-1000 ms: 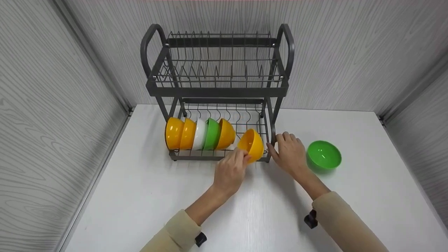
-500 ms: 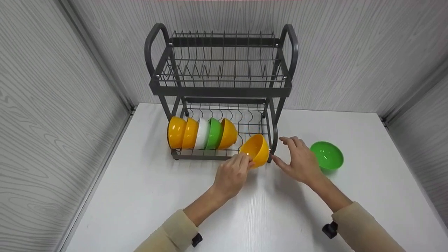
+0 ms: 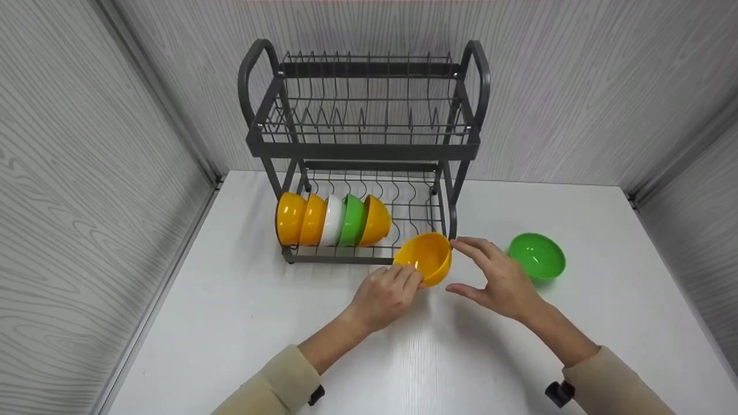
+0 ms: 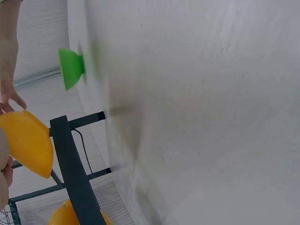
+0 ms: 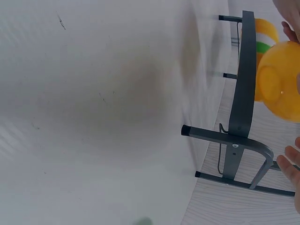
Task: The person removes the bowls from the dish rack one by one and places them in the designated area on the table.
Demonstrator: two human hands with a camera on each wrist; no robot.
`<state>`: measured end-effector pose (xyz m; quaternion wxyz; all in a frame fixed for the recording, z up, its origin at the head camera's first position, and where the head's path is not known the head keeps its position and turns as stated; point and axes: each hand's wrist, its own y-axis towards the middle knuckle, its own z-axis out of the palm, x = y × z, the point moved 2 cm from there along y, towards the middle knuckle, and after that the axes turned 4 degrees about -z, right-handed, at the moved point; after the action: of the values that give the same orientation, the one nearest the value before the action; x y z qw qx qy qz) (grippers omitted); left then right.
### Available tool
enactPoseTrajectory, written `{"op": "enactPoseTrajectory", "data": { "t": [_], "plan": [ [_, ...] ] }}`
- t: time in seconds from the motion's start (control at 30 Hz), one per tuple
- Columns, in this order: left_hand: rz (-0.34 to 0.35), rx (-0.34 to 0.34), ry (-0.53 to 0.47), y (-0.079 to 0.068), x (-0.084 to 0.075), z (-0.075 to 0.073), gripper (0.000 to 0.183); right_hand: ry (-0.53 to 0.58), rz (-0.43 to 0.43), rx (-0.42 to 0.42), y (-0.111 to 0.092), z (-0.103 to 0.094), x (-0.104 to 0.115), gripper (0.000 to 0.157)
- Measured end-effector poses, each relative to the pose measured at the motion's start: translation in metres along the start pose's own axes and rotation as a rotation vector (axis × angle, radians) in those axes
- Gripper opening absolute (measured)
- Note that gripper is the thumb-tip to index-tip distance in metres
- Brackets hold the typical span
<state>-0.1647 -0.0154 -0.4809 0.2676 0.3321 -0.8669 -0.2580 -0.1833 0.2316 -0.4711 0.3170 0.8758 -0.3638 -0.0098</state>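
A yellow bowl (image 3: 428, 255) is held by its near left rim in my left hand (image 3: 385, 297), just in front of the dish rack's lower tier. Its opening is tilted up and toward me. On its right side my right hand (image 3: 507, 283) is spread, fingertips close to the rim; whether they touch cannot be told. The left wrist view shows the held bowl (image 4: 29, 143) from outside, and the right wrist view its rounded underside (image 5: 276, 82). On the lower tier, yellow bowls (image 3: 290, 220), a white bowl (image 3: 332, 222), a green bowl (image 3: 353, 222) and another yellow bowl (image 3: 377, 222) stand nested on edge.
The dark two-tier dish rack (image 3: 363, 151) stands near the back wall, its upper tier bearing only wire slots. A loose green bowl (image 3: 537, 257) sits upright on the white table (image 3: 242, 323), right of the rack. Wood-grain walls enclose the sides.
The yellow bowl has moved down and right, out of the lower tier, with its opening turned more upward. My right hand has left the rack's side post and come beside the bowl.
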Motion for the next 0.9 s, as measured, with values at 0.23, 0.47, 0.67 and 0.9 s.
{"op": "enactPoseTrajectory", "data": {
  "t": [0.23,0.47,0.67,0.9],
  "plan": [
    [0.136,0.005,0.133,-0.002,-0.001,0.001,0.021,-0.009,-0.042,-0.032,-0.003,0.000,0.006,0.077],
    [0.203,-0.027,0.163,-0.003,-0.002,0.002,0.020,-0.026,-0.038,-0.058,-0.005,0.003,0.011,0.052],
    [0.098,-0.064,0.067,-0.004,-0.002,0.004,0.021,-0.048,0.005,-0.083,-0.009,0.005,0.012,0.044],
    [-0.172,-0.034,-0.192,-0.009,0.001,0.011,0.058,-0.058,0.011,-0.137,-0.016,0.003,0.013,0.047]
  ]
}}
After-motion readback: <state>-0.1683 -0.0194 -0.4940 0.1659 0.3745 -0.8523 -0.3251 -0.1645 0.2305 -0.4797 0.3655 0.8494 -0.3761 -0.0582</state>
